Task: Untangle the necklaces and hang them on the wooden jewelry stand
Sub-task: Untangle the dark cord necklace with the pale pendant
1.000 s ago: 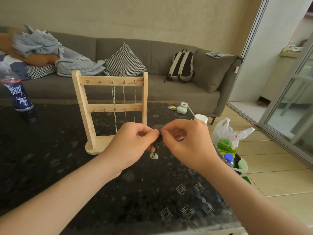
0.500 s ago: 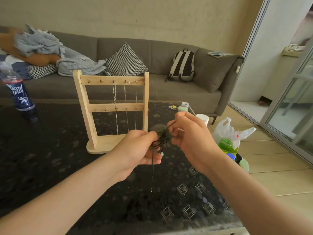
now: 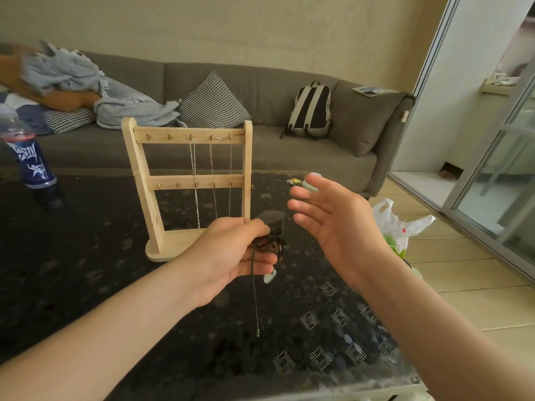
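Observation:
A wooden jewelry stand with two hook rails stands on the dark table. Three silver chains hang from the right hooks of its top rail. My left hand is in front of the stand's base, shut on a tangled black cord necklace. One cord end dangles straight down from it, and a pale green pendant hangs just below my fingers. To the right, my right hand is open with its fingers spread, apart from the cord and holding nothing.
A plastic bottle with a blue label stands at the table's far left. Small items lie at the far edge behind my right hand. A white plastic bag sits on the floor to the right. A grey sofa with a backpack runs behind.
My right hand has let go of the black cord and drawn away to the right, opening its fingers. My left hand keeps the tangle, and one cord end has dropped loose.

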`<state>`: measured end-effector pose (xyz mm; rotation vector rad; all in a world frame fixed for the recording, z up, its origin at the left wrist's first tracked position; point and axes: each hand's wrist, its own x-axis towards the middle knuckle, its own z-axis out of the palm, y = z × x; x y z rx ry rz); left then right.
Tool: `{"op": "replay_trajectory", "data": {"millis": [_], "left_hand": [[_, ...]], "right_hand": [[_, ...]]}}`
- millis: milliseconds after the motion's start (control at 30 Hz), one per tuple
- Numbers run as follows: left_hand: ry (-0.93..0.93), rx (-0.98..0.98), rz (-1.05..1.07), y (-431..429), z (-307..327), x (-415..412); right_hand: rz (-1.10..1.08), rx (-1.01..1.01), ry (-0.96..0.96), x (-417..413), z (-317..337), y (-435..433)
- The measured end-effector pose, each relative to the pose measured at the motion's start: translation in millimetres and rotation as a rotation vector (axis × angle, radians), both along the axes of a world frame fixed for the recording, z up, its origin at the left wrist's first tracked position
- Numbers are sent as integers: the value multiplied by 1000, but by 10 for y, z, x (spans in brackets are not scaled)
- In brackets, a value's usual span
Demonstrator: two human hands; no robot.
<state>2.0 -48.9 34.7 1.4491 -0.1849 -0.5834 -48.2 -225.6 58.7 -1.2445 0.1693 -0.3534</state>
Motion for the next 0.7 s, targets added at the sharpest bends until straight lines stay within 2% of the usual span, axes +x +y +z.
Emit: {"op": "replay_trajectory", "data": {"millis": [67, 200, 267, 533, 700], "left_hand": [[2, -15, 7, -2, 4, -2], [23, -47, 22, -2, 16, -3], [36, -58, 26, -1, 17, -7], [22, -50, 106, -15, -1, -18], [-25, -99, 135, -22, -2, -45]], "right_hand": [[-61, -192, 30, -3, -35, -21], [-115, -830, 56, -23, -100, -52], [-97, -984, 24, -41, -116, -43], [-102, -1153, -25, -40, -151, -2], [-53, -1083, -78, -65, -146, 59]]}}
